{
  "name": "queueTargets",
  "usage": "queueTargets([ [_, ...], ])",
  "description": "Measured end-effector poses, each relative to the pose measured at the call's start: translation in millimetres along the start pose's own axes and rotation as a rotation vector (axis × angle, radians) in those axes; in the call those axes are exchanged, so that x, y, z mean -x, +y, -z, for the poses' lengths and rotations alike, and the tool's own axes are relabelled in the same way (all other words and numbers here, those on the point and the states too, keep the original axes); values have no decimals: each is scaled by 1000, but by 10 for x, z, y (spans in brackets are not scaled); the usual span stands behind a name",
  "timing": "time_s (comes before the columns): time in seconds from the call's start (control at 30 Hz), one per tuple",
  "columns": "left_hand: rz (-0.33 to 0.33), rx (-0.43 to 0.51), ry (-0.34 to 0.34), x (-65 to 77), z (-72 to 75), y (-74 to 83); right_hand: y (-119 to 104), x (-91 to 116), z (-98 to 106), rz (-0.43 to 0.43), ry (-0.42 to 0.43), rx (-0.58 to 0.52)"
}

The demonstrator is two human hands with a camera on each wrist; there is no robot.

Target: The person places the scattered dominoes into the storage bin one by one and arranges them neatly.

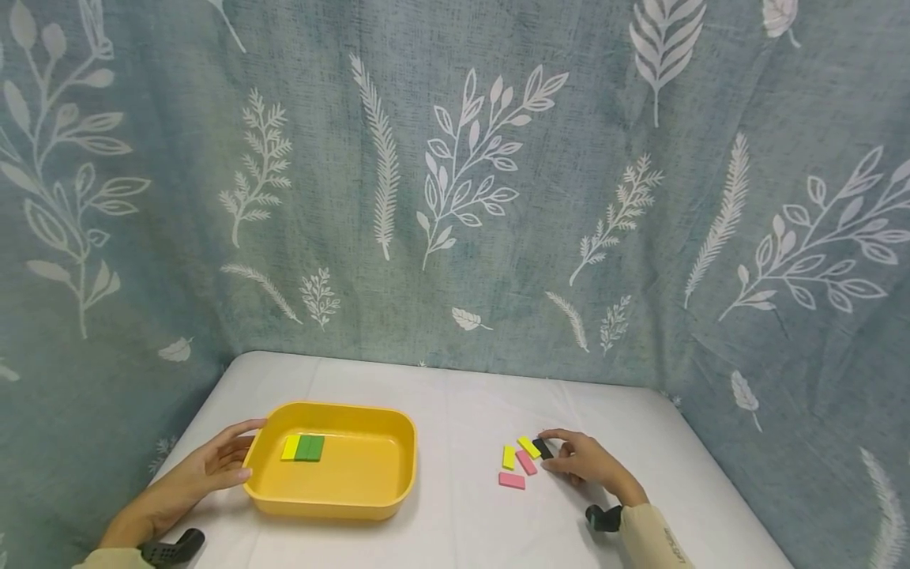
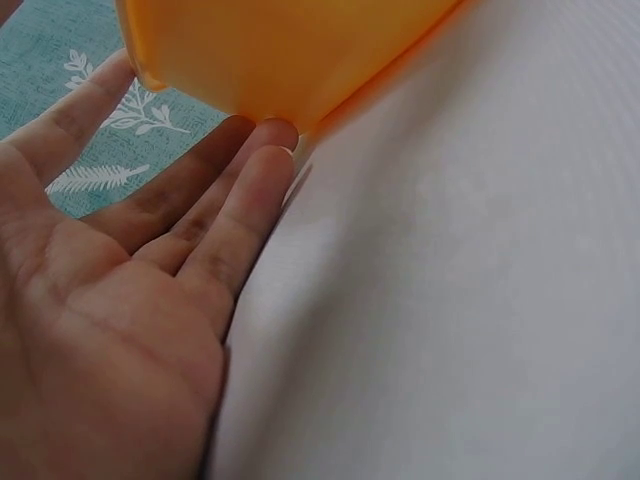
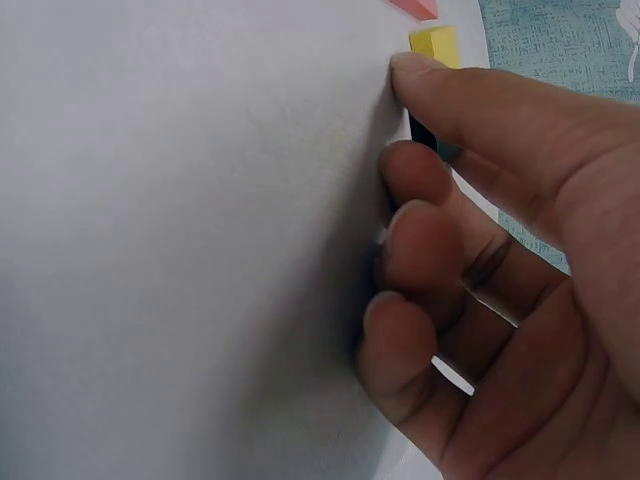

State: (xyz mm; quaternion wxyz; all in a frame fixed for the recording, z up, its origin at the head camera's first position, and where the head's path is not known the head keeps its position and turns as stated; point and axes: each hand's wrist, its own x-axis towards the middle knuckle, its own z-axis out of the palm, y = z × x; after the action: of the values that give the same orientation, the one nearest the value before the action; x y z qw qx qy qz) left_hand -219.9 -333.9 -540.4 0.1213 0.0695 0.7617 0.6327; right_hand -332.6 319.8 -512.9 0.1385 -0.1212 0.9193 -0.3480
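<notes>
On the left of the white table stands a yellow plastic tray (image 1: 341, 510). My left hand (image 1: 213, 462) touches its left side, fingers extended; the left wrist view shows fingertips (image 2: 265, 180) against the outer wall. Inside the tray a yellow block (image 1: 290, 448) lies side by side with two green blocks (image 1: 309, 448). At the right, my right hand (image 1: 586, 460) holds a small black block (image 1: 543, 449) between thumb and index finger. Its other fingers are curled, and in the right wrist view they hide most of the black block (image 3: 422, 132).
Just left of the black block lie two yellow blocks (image 1: 508, 457) and two pink blocks (image 1: 512, 480), loose on the table (image 1: 455, 427). A teal curtain (image 1: 441, 190) with white leaf prints surrounds the table's back and sides. Each wrist wears a dark strap device (image 1: 604, 518).
</notes>
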Motion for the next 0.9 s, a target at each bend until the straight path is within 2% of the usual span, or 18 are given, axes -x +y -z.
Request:
queueTargets([
  [0.17,-1,6,-1,-9,-11,4,19,-9,2,-39,9,-7],
  [0.33,-7,1,-2,-20,-4,4,37,-9,18,-25,13,-24],
  [0.57,-2,0,0,-27,4,7,55,-26,42,-24,-22,-27],
  [0.9,2,17,2,-9,-11,8,95,-6,13,-96,42,-59],
])
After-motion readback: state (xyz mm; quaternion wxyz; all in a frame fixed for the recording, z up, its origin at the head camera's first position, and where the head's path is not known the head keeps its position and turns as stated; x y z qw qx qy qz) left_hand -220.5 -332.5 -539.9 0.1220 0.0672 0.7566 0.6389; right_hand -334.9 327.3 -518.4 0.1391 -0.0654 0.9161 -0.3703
